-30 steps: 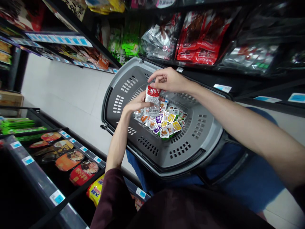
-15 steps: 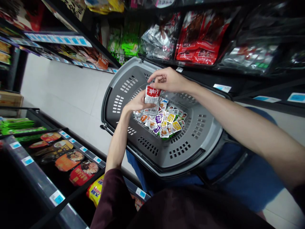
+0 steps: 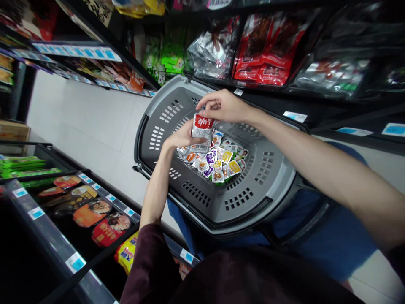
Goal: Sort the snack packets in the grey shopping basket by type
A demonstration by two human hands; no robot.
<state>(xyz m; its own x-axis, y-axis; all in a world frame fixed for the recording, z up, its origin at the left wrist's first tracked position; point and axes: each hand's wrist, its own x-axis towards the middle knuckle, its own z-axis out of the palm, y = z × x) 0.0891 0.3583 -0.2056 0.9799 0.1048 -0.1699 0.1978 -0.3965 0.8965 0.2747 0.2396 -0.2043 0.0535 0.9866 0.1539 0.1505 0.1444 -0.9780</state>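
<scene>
Your left hand (image 3: 181, 138) clamps the packet (image 3: 201, 134) over the basket (image 3: 218, 211); your right hand (image 3: 224, 107), half-curled, meets its top edge, hold unclear. Thumb slippage could drop it onto the sachets (image 3: 218, 164) inside.

This is a shop, shown by the black shelves (image 3: 109, 78) at ten o'clock with price tags (image 3: 76, 52) along their edges, the red food packets (image 3: 268, 48) displayed at one o'clock, the packaged meals (image 3: 91, 211) at eight o'clock and the grey shopping basket (image 3: 218, 211) near the middle.
</scene>
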